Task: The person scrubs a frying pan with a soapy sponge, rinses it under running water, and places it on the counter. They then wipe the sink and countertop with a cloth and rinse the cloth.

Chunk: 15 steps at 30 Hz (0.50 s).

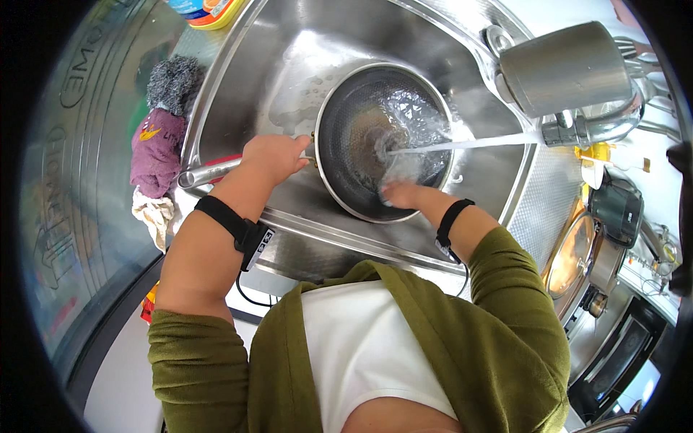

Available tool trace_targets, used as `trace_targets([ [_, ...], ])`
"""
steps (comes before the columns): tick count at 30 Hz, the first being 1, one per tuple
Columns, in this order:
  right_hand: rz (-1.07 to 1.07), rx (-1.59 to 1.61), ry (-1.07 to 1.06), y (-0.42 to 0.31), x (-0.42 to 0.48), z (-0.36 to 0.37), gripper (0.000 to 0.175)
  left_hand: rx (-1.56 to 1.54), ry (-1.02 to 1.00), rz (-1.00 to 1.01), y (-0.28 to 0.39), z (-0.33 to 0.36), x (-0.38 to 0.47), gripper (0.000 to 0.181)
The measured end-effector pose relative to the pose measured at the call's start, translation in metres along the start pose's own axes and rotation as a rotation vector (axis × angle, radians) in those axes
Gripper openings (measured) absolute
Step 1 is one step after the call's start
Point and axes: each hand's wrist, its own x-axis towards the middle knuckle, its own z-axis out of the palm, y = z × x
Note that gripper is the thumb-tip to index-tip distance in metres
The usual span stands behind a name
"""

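Note:
A dark frying pan (357, 108) with a pale metal rim rests in the stainless steel sink (233, 103). Its metal handle (208, 172) points left, and my left hand (275, 157) is closed round the part nearest the pan. Inside the pan, at the lower right, is my right hand (399, 195); its fingers are under splashing water and hold something pale and blurred that I cannot make out. From the faucet (568, 132) at the right a stream of water (476, 144) runs into the pan, which has water pooled in it.
Left of the sink lie a grey scrubber (172, 81), a purple cloth (157, 154) and a whitish cloth (154, 214). A steel container (566, 70) stands by the faucet, with cutlery (649, 81) behind. A glass lid (569, 254) and a dark pot (614, 208) are at the right.

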Motion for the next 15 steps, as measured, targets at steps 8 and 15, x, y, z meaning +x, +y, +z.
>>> trace_targets([
  [8,-0.671,1.179,0.396,-0.105,-0.017,-0.061,0.071,-0.007,-0.049,-0.019,0.006,-0.001,-0.001,0.033],
  [15,-0.255,0.293,-0.078,-0.014,-0.033,0.018,0.057,0.021,-0.023,-0.023,0.008,0.000,-0.001,0.034],
])
